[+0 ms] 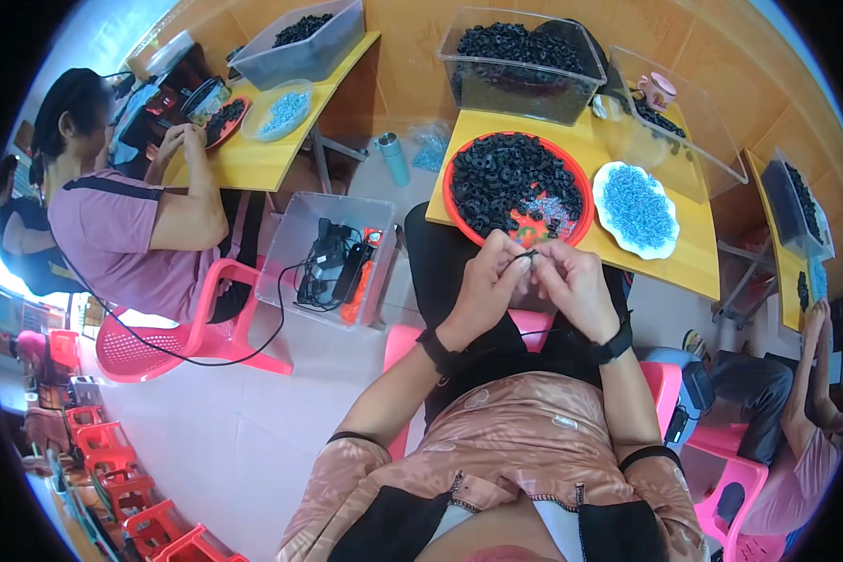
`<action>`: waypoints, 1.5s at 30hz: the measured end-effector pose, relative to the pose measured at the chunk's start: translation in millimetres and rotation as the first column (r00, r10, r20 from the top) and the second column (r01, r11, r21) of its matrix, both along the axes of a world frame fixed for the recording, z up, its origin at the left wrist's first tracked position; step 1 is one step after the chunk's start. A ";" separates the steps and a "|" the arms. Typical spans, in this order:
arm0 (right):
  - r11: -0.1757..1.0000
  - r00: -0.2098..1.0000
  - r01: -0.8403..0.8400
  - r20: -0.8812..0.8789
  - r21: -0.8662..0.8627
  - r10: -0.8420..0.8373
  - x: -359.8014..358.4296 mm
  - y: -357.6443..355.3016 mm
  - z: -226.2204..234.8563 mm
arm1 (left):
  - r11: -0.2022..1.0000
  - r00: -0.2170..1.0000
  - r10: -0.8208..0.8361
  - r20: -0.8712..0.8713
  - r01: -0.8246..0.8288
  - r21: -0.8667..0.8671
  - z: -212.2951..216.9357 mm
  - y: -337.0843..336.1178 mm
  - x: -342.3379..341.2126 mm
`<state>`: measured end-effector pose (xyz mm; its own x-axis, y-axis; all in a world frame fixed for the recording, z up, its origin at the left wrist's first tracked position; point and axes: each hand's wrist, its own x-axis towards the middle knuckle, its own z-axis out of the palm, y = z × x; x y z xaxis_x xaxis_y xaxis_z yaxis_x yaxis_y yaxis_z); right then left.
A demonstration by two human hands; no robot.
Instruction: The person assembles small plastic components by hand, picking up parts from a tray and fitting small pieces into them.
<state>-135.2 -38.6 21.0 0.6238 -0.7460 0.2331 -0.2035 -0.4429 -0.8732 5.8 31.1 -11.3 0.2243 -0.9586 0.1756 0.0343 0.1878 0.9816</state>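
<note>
My left hand point(489, 286) and my right hand point(571, 281) meet just in front of the near rim of a round red tray point(585, 192). Between their pinched fingertips is a small black part point(526, 254), held by both hands; its exact shape is mostly covered by the fingers. A heap of small black parts point(506, 183) fills most of the tray, and the tray's patterned bottom shows at its near right. Beside the tray, on the right, a white scalloped plate point(660, 251) carries a pile of small bluish pieces point(635, 208).
Clear bins point(525, 98) of black parts stand at the back of the yellow table point(688, 272), with a pink cup point(657, 90) nearby. On the floor are a teal bottle point(393, 159) and a bin point(286, 253) holding cables. Co-workers sit left point(131, 215) and right point(806, 459).
</note>
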 end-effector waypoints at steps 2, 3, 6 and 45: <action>0.955 0.996 0.059 -0.049 -0.290 -0.076 5.0 14.8 11.0 | 0.997 0.994 0.069 -0.082 -0.070 -0.019 -4.2 -2.8 -2.1; 0.931 0.994 0.088 -0.022 -0.354 -0.103 7.3 17.8 5.3 | 0.997 0.994 0.078 -0.082 -0.080 -0.017 -4.8 -2.4 -2.8; 0.876 0.983 0.089 -0.099 -0.474 -0.153 10.5 20.4 -2.8 | 0.995 0.963 0.086 -0.255 -0.097 -0.032 -3.5 -0.1 -6.7; 0.857 0.837 -0.241 -0.545 -0.455 -0.054 53.1 -144.1 18.6 | 0.975 0.923 0.211 -0.322 -0.178 0.129 -15.4 -8.6 4.8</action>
<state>-82.1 -182.7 39.6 0.8163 -0.5539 0.1638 -0.4930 -0.8159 -0.3022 10.5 22.5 -26.7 0.4380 -0.8984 -0.0310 0.3336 0.1304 0.9336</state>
